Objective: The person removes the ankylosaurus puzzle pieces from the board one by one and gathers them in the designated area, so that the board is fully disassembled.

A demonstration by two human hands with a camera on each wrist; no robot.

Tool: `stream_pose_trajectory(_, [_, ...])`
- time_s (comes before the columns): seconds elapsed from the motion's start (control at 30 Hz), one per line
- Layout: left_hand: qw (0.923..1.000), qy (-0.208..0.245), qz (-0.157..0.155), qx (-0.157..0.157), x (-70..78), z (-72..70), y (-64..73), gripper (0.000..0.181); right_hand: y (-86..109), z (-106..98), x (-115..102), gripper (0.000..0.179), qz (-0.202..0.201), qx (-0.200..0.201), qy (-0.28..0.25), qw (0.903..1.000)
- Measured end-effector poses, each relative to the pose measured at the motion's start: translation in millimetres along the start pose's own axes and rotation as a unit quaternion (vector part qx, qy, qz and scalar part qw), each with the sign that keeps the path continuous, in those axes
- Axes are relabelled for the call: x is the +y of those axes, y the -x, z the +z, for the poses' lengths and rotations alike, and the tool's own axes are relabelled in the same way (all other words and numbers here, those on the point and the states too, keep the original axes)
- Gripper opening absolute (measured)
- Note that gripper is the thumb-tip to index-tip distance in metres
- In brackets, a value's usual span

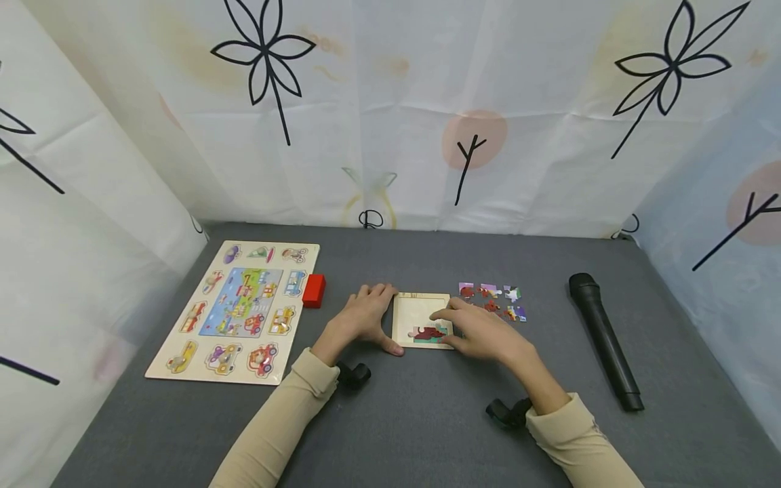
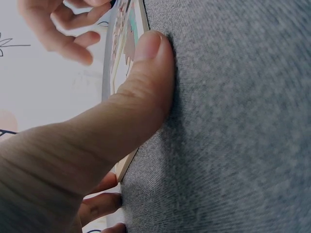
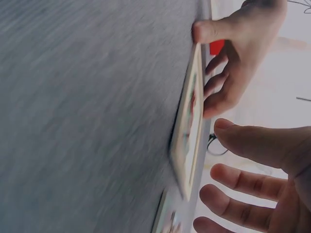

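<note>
A small pale wooden puzzle tray (image 1: 421,303) lies on the table with a few joined dark red and teal pieces (image 1: 429,334) in its near part. My left hand (image 1: 365,317) holds the tray's left side, thumb (image 2: 153,63) at the near corner and fingers by the far corner. Over the tray's right edge hovers my right hand (image 1: 482,329), its fingers (image 3: 233,177) loosely bent and apart, with nothing showing between them. Several loose jigsaw pieces (image 1: 512,293) lie right of the tray, partly behind the right hand.
At left lies a large wooden picture board (image 1: 167,359) with vehicle shapes, a red block (image 1: 314,291) at its right edge. A black microphone (image 1: 604,339) lies on the right. The grey table (image 1: 421,427) meets patterned white curtains (image 1: 396,135) at the back and sides.
</note>
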State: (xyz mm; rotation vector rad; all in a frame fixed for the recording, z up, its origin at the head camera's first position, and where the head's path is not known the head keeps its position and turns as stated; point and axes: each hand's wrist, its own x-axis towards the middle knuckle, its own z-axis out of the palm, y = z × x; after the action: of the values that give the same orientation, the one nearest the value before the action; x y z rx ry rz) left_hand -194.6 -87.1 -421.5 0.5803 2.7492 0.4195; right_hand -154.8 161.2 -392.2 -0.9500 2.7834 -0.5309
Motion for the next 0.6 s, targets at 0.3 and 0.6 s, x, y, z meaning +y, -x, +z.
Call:
stream_pose_trajectory(0.3, [1.0, -0.003, -0.001, -0.002, -1.3, 0.2, -1.1, 0.12, -18.2, 7.1, -15.6, 0.035, -0.021, -0.019, -0.007, 0.9996])
stream_pose_trajectory(0.6, [1.0, -0.002, 0.003, 0.003, -1.7, 1.0, -1.1, 0.119, -27.9, 17.6, -17.5, 0.027, -0.045, -0.03, -0.003, 0.9985])
